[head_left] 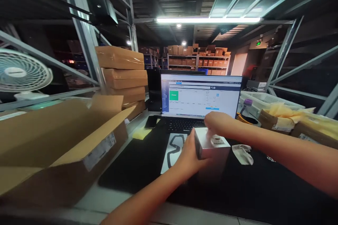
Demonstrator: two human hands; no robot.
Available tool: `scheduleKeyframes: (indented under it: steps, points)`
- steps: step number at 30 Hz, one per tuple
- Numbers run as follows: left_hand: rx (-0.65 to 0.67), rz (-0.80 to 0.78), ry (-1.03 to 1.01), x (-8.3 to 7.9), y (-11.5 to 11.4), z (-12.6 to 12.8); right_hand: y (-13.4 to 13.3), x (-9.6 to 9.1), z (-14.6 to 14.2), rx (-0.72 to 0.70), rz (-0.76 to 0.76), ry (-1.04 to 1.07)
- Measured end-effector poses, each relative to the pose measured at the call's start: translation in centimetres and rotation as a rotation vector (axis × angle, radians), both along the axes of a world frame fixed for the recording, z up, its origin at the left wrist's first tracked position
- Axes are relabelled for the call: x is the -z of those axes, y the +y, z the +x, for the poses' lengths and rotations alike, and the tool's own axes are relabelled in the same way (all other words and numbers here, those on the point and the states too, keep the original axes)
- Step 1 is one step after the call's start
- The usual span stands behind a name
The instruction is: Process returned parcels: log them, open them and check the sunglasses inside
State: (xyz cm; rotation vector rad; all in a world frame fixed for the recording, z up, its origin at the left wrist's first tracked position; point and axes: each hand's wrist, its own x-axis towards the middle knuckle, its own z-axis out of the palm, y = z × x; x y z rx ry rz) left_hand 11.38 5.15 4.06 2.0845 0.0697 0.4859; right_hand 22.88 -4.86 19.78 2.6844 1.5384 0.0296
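A silvery-white box (215, 160) with printing on its top stands upright on the black desk mat. My left hand (188, 156) grips its left side, the thumb lying across the near face. Over the top of the box, my right hand (219, 124) is closed with its fingers curled down to the printed surface. Whatever those fingers pinch, if anything, is hidden. Left of the box lies a white sheet with a black looping outline (173, 147), partly behind my left hand. A crumpled pale scrap (243, 154) rests to the right of the box.
An open laptop (195, 95) stands behind the box. A large open carton (105, 147) takes up the left side, with stacked cartons (123, 74) behind it. A phone (151, 122) lies near yellow paper (141, 133). At right are a white basket (271, 100) and yellow-filled cartons (280, 119).
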Motion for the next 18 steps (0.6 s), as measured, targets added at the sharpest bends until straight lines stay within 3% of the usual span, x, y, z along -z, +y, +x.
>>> scheduleKeyframes:
  steps: [3, 7, 9, 11, 13, 15, 18]
  points:
    - [0.003, 0.019, 0.008, 0.4, -0.4, -0.8, -1.0, -0.3, 1.0, 0.045, 0.002, 0.015]
    - [-0.134, 0.105, 0.003, 1.6, -0.1, -3.6, -5.3, 1.7, 3.2, -0.011, 0.344, 0.178]
    - [-0.299, 0.181, 0.003, 2.3, 0.4, -5.4, -7.9, 4.1, 4.5, 0.003, 0.505, 0.385]
    - [-0.458, 0.24, 0.033, 3.0, 0.9, -6.9, -10.0, 7.2, 5.2, -0.011, 0.559, 0.63]
    - [-0.56, 0.265, 0.091, 3.6, 1.1, -7.8, -11.2, 10.6, 4.6, -0.04, 0.541, 0.768]
    - [-0.641, 0.283, 0.129, 4.4, 0.7, -8.0, -11.3, 13.8, 2.7, -0.025, 0.468, 0.767]
    - [-0.863, 0.303, 0.054, 6.3, -1.0, -7.5, -10.1, 16.9, -0.9, -0.025, 0.372, 0.77]
